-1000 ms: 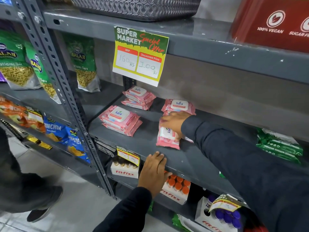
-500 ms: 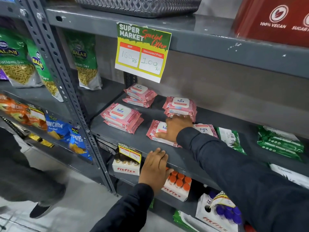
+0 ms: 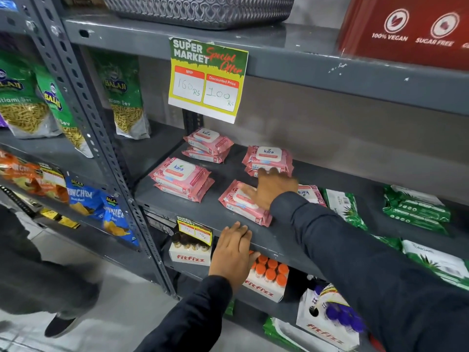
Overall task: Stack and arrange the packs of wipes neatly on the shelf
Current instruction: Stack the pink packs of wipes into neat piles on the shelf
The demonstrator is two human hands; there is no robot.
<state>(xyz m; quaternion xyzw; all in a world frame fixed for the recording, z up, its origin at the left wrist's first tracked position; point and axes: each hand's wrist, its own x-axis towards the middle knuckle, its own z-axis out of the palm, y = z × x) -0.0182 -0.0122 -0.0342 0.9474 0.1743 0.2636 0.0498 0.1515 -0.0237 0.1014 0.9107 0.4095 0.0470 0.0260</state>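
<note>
Grey metal shelf (image 3: 215,212) before me. My left hand (image 3: 232,252) lies flat, fingers loose, on its front lip at 6 o'clock. Beyond, my right hand (image 3: 272,186) presses open-palmed on a single pink Kara wipes pack (image 3: 241,207); three two-pack stacks (image 3: 182,177) sit toward 11 and 12 o'clock.

The scene was evenly and softly lit from above and in front, with no hard shadows. A dull sheen lay on the grey shelf (image 3: 177,207) edge, and the recess under the upper shelf (image 3: 304,62) fell darker. Wide-angle bending curved the upright post (image 3: 101,138) at the left. The right hand (image 3: 272,188) was smeared by motion blur, and the red box (image 3: 406,26) looked soft.
</note>
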